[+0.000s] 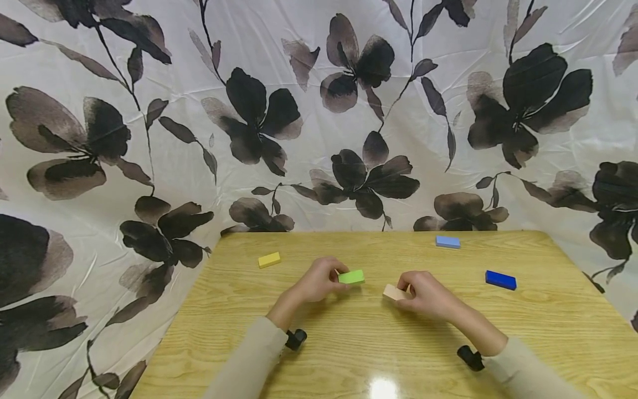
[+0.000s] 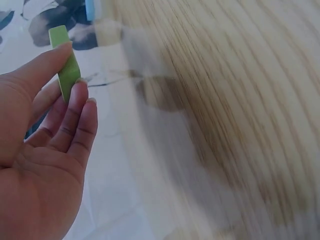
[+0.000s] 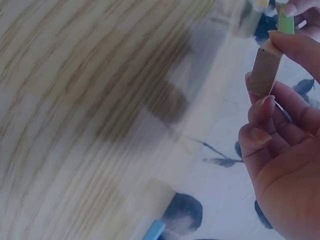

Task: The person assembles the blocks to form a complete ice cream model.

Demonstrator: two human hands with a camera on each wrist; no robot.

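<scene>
a glossy, yellowish wood-grained tabletop (image 1: 359, 341) is marked by a bright reflection (image 1: 382, 388) at its near side. a yellow block (image 1: 269, 260) is set toward the far left, a light blue block (image 1: 447, 242) near the back edge, and a dark blue block (image 1: 500, 280) nearer, farther right.

The table (image 1: 359, 354) is topped in yellowish wood grain; a bright glare spot (image 1: 382, 388) is seen on it at btm ctr of the head view. Behind it & at both sides, a white cloth (image 1: 309, 116) is hung, printed w/ lg blk/grey flowers, stems & leaves; some creases are shown. 3 pcs are laid flat, well apart: the yellow block (image 1: 269, 260) far L, slightly angled; the light blue block (image 1: 447, 242) nr the far edge, R of ctr; the dark blue block (image 1: 500, 280) farther R & closer in. In L wrist view a blue sliver (image 2: 90, 10) is cut off at top; in R wrist view a blue corner (image 3: 154, 230) is cut off at btm.
</scene>
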